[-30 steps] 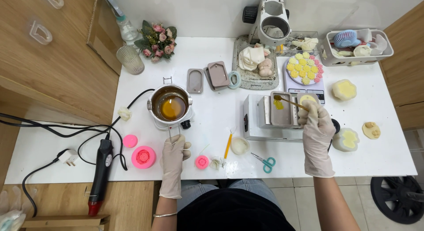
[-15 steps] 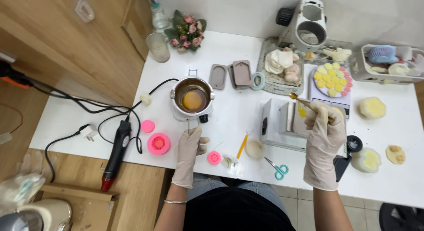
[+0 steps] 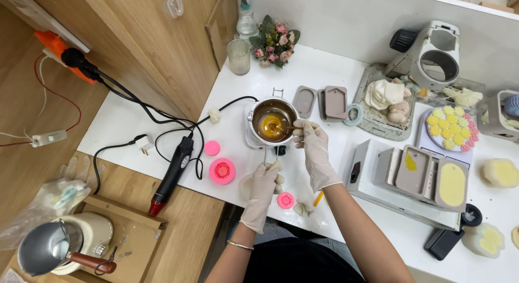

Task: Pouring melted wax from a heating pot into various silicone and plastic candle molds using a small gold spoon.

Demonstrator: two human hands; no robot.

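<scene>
A small metal melting pot (image 3: pixel 258 111) with amber liquid in it sits on a white warmer on the white table (image 3: pixel 135 123). My left hand (image 3: pixel 264 183), in a pale glove, grips the pot's thin wire handle at the near side. My right hand (image 3: pixel 313 150), also gloved, reaches across to the pot's right rim and holds a thin stick whose tip dips into the liquid. A small pink mould (image 3: pixel 285 199) lies just right of my left wrist. A larger pink round mould (image 3: pixel 222 171) and a small pink disc (image 3: pixel 212 147) lie to the left.
A black and red heat gun (image 3: pixel 172 175) and tangled cables lie left. Grey moulds (image 3: pixel 324 101), a plate of yellow flower shapes (image 3: pixel 450 129), a grey box with filled moulds (image 3: pixel 427 177), a glass (image 3: pixel 238 56), flowers (image 3: pixel 274 44) and a white machine (image 3: pixel 432 50) surround the pot.
My right hand left the grey box on the right and moved left to the pot with the stick. The view shifted left, showing the lower wooden shelf.
</scene>
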